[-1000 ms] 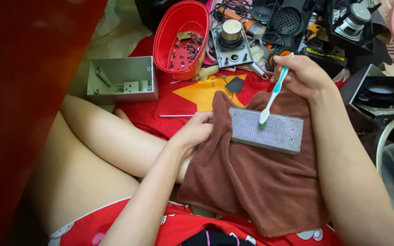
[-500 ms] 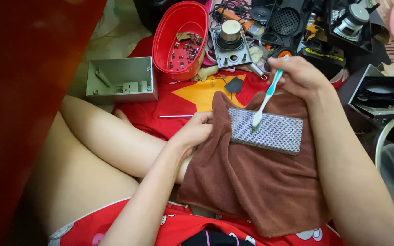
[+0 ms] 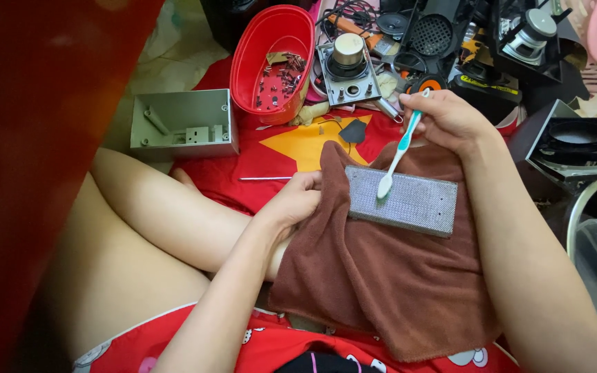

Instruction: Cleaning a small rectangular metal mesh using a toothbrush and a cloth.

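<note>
A grey perforated metal grille lies on a brown towel draped over my lap. My right hand is shut on a teal and white toothbrush, whose bristle head rests on the grille's left part. My left hand grips the towel's left edge beside the grille.
A red oval basket of small parts sits at the back, with a grey plastic housing to its left. Speaker parts and black casings crowd the back and right. A thin metal rod lies on the red cloth.
The toothbrush head has slid left across the grille, from near its middle toward the left end. My left hand has stayed on the towel.
</note>
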